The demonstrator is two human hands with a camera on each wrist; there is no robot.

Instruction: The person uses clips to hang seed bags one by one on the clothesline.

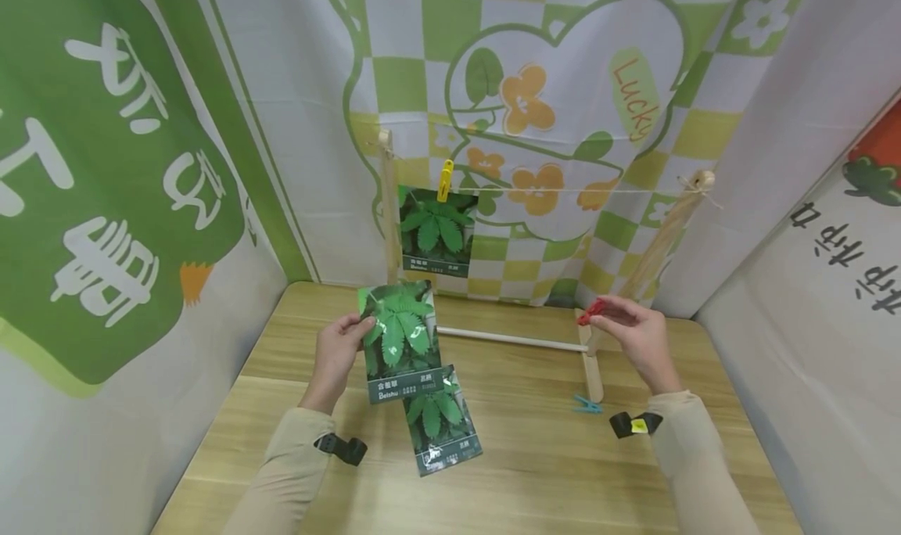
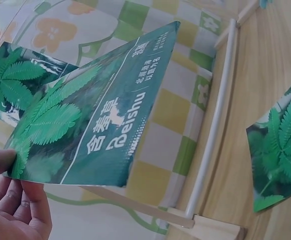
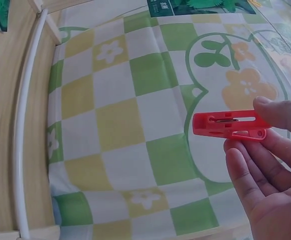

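My left hand [image 1: 336, 359] pinches a green seed packet [image 1: 401, 339] by its left edge, thumb in front, and holds it above the table. In the left wrist view the seed packet [image 2: 85, 115] is tilted. My right hand [image 1: 639, 339] pinches a red clothespin [image 1: 590, 312] near the frame's right post; the red clothespin [image 3: 230, 124] lies level between thumb and fingers in the right wrist view. A yellow clothespin [image 1: 445, 181] fastens another seed packet [image 1: 438, 234] to the string at the left. A third seed packet [image 1: 443, 425] lies on the table, partly covered in the head view.
A wooden frame with a left post [image 1: 389, 206], right post [image 1: 658, 242], string [image 1: 563, 190] and white bottom rod [image 1: 514, 339] stands at the back of the table [image 1: 535, 457]. A blue clothespin [image 1: 587, 404] lies by its right foot. A patterned curtain [image 1: 401, 81] hangs behind.
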